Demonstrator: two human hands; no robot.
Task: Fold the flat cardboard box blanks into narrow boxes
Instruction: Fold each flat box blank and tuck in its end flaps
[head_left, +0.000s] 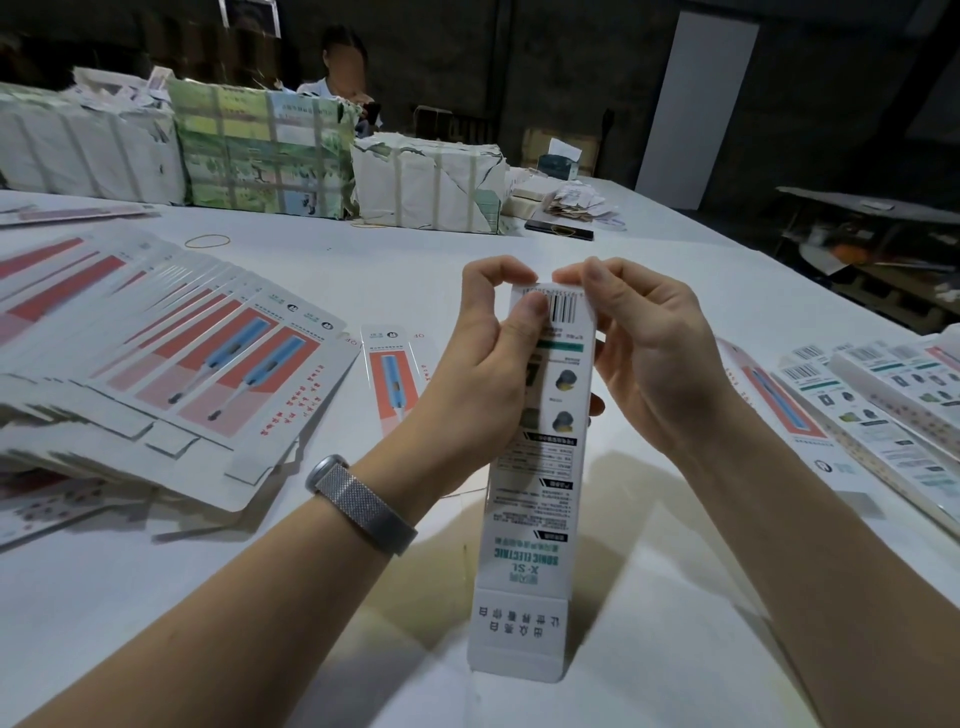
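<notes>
Box (535, 467) held upright above white table (363, 270), between both hands. Left hand (488, 353) grasps far end, thumb on barcode; right hand (644, 353) pinches same end's top edge. Near flap hangs unfolded. Fanned blanks (171, 364) left, finished boxes (883, 405) right; bare tabletop between.

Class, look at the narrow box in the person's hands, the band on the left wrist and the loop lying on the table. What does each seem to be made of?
Narrow box: thin printed cardboard, smooth, probably coated; it shows crisp fold lines and a flat end flap.
Wrist band: looks like woven metal mesh, grey with a dull sheen.
Loop: likely a rubber band, thin, tan and limp on the table.
</notes>
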